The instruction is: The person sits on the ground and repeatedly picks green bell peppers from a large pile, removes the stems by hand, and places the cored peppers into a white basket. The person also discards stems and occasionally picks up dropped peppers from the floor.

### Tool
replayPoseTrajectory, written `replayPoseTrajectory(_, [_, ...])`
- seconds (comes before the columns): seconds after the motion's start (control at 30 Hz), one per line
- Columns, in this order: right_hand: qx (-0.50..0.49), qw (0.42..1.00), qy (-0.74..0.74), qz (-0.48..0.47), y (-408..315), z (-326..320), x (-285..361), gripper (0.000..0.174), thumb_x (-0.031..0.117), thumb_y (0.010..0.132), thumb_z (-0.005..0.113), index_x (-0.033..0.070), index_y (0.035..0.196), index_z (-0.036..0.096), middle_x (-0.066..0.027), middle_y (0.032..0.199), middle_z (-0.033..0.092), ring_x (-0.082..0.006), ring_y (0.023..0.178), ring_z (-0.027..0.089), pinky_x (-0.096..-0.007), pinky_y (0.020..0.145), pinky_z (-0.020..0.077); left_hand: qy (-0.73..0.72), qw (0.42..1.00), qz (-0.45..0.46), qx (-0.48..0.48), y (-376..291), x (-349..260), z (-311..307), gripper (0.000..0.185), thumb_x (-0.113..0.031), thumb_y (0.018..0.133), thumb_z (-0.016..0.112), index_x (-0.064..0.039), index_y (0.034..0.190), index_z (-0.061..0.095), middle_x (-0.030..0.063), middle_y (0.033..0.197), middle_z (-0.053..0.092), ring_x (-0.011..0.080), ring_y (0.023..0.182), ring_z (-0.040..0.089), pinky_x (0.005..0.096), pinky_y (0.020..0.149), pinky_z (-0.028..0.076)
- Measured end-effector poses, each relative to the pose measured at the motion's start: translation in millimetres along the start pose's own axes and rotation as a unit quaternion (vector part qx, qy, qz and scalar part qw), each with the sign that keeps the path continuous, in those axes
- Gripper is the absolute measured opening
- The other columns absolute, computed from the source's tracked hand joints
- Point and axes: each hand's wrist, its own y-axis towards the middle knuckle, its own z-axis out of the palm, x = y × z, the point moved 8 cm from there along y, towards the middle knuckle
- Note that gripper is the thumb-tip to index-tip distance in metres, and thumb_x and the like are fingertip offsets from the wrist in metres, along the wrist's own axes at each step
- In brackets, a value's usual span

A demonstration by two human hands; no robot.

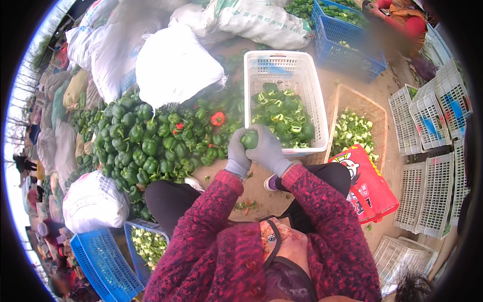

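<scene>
Both my hands wear grey gloves and meet around one green bell pepper, just off the near left corner of a white plastic crate. My left hand wraps its left side, while my right hand grips it from the right. Any tool in the hands is hidden. Inside the crate lie opened and cut green peppers. A large heap of whole green bell peppers spreads on the ground to the left, with a red pepper among them.
Right of the white crate stands a tan crate of pepper cores, a red bag by it. Stacked white crates line the far right. Full white sacks lie beyond the heap. Blue crates stand lower left. A person is at upper right.
</scene>
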Motion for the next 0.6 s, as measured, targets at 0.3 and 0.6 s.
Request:
replayPoseTrajectory(0.3, [-0.154, 0.841, 0.506, 0.113, 31.1, -43.4, -51.1, 0.063, -0.005, 0.076, 0.069, 0.011, 0.135, 0.054, -0.0079, 0.120, 0.063, -0.0242, 0.108, 0.065, -0.0378, 0.092, 0.0560, -0.190, 0.971, 0.027, 0.140, 57.8, -6.0, 57.6, 0.034, -0.024, 0.101, 0.047, 0.001, 0.120, 0.059, 0.0148, 0.117, 0.069, 0.0287, 0.109, 0.067, 0.0409, 0.094, 0.057])
replayPoseTrajectory(0.6, [-0.009, 0.856, 0.517, 0.015, 47.1, -93.9, -22.0, 0.078, -0.003, 0.076, 0.062, 0.005, 0.151, 0.042, -0.0099, 0.141, 0.057, -0.0223, 0.131, 0.056, -0.0351, 0.110, 0.0473, 0.460, 0.857, 0.177, 0.149, 98.8, -52.9, 104.5, 0.031, -0.019, 0.101, 0.058, -0.001, 0.126, 0.061, 0.0114, 0.112, 0.072, 0.0244, 0.103, 0.069, 0.0351, 0.088, 0.057])
